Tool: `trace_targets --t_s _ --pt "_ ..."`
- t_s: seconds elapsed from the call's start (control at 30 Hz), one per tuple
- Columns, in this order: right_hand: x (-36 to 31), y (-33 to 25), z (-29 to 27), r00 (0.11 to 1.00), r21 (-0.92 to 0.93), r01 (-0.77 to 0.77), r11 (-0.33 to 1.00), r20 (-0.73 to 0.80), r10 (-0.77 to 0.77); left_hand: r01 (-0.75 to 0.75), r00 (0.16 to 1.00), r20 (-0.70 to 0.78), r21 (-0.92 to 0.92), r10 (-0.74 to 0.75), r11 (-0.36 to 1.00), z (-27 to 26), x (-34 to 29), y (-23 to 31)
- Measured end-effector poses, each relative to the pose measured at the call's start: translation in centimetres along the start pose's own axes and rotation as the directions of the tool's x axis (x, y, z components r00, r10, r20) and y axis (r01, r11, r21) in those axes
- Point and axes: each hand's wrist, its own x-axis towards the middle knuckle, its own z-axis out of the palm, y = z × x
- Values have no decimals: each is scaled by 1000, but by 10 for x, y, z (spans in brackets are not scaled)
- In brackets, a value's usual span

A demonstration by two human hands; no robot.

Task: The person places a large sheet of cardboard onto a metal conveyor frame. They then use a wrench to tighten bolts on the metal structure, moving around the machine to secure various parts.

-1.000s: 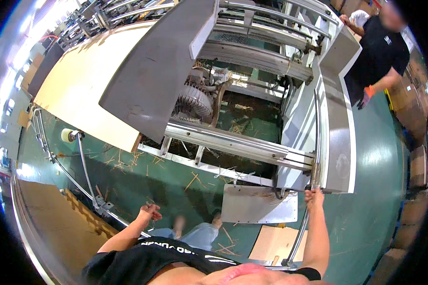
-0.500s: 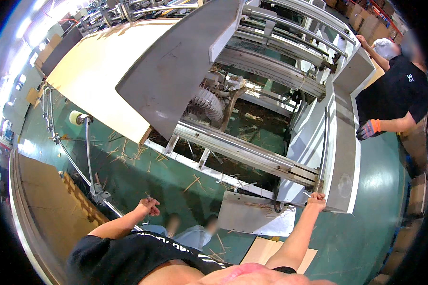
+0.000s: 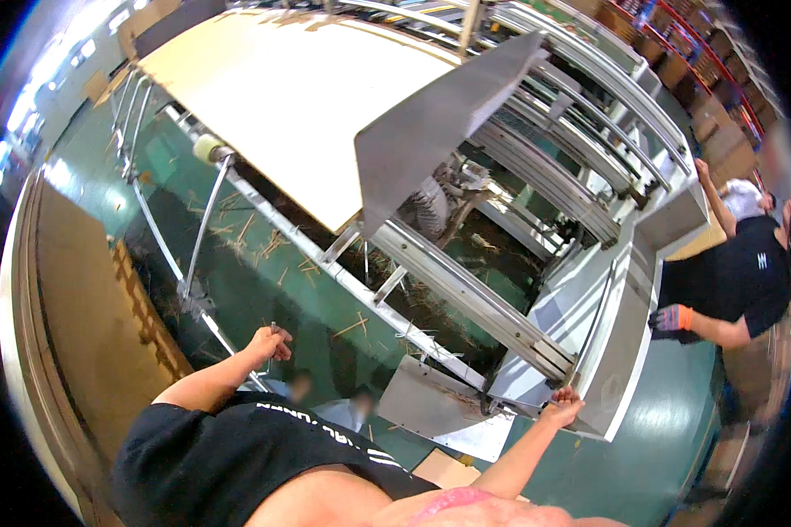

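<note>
My left hand (image 3: 272, 343) hovers over the floor, left of the machine, with its fingers curled round a thin metal rod. The rod's kind is too small to make out. My right arm is stretched forward. My right hand (image 3: 564, 407) has its fingers pinched together at the near end of the machine's metal rail (image 3: 475, 294), beside the pale side housing (image 3: 620, 378). Whatever those fingers grip is hidden. Left of this hand, a grey metal plate (image 3: 448, 404) is tilted low by the frame.
A grey angled panel (image 3: 439, 140) stands beside a broad pale board (image 3: 281, 83). Tubular rails (image 3: 156, 233) and stacked brown cardboard (image 3: 83, 307) are to the left. Scraps litter the green floor (image 3: 334, 307). A co-worker in black (image 3: 721, 281), one hand gloved, stands at the far right.
My view has shifted, so the grey panel appears farther right and more of the pale board shows. My right hand stays by the rail end; the thin piece seen at its fingers no longer shows.
</note>
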Motion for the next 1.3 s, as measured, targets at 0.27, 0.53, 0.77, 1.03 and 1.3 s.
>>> trace_targets --t_s 0.27,0.53,0.77,1.03,1.3 --pt "-203 151 -8 764 -675 410 613 622 173 -173 985 1 -88 173 981 -54 -34 -5" --pt "-492 203 96 384 -676 252 692 726 570 -295 946 88 -166 312 941 -183 -57 15" --pt "-658 265 163 350 -518 430 740 851 392 -297 954 -92 -139 286 945 -385 -75 -12" --pt "-812 312 235 106 -217 571 792 976 191 -413 876 -303 -70 375 908 -582 -20 31" --pt "-952 429 327 20 -343 483 806 924 382 -234 931 -285 18 229 972 -727 19 28"
